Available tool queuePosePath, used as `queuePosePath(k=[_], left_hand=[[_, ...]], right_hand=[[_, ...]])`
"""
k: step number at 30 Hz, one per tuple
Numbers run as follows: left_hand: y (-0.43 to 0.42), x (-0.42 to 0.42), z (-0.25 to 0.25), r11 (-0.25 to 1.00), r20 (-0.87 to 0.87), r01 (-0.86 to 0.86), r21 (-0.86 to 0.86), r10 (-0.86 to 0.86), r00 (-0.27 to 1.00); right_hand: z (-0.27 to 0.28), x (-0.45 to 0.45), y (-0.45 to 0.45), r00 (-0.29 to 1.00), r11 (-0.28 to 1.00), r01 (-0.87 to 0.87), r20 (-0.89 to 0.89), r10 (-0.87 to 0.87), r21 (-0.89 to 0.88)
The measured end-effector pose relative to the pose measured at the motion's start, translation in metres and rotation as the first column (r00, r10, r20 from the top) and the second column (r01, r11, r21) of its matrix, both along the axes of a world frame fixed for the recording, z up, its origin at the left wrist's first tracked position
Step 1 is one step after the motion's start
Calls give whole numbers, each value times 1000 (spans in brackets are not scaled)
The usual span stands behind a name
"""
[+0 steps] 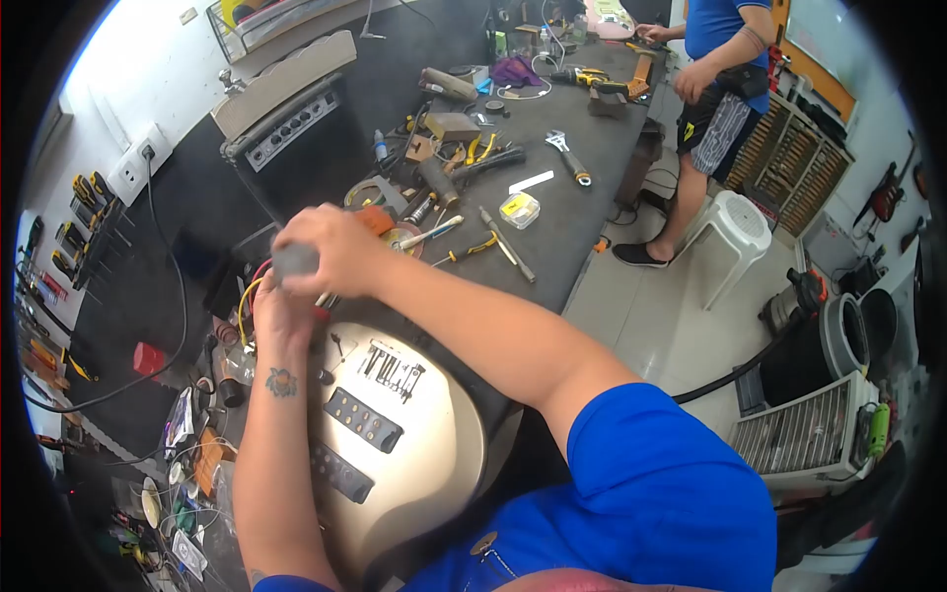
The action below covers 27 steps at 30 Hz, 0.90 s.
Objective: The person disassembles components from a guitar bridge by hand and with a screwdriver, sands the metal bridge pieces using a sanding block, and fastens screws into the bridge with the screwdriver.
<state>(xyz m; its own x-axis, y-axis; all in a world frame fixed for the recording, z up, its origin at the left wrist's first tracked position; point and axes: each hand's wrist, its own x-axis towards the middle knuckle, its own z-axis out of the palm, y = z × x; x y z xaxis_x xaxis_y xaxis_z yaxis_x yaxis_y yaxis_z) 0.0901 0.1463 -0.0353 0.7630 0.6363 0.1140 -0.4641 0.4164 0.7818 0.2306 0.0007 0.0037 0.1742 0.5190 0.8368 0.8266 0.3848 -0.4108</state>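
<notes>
A cream electric guitar body (439,444) lies below my arms, partly hidden by my left forearm. It carries a bridge (393,373) and two black pickups (364,419). My right hand (345,252) is closed around a grey, rounded thing (295,260), too blurred to name. Just beneath it, my left hand (284,308) is raised close to the same grey thing; its fingers are mostly hidden behind my right hand. Red and yellow cables (247,306) run beside my left hand.
On the dark bench lie an adjustable wrench (568,158), a small clear box (519,209), screwdrivers (472,248) and pliers (480,150). An amplifier (296,138) stands at the back. Another person (725,59) stands at the bench's far end near a white stool (735,227).
</notes>
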Motion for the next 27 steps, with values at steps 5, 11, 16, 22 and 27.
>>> queuePosePath(k=[5, 11, 16, 22, 27], left_hand=[[17, 2, -15, 995, -42, -26, 91, 29, 999], [1, -5, 0, 998, -11, -54, 40, 55, 998], [-10, -5, 8, 999, -25, -43, -8, 42, 999], [-11, -2, 8, 993, -88, -112, 25, 114, 990], [-10, -2, 6, 998, -70, -36, 43, 39, 997]], right_hand=[[5, 26, -7, 996, 999, 39, -84, -40, -9], [-11, 63, 9, 971, 983, 139, -179, -159, -120], [13, 18, -9, 989, 987, -146, -13, 146, -67], [6, 41, -5, 997, 995, 73, 26, -71, -68], [3, 24, -7, 991, 991, -37, 123, 53, -126]])
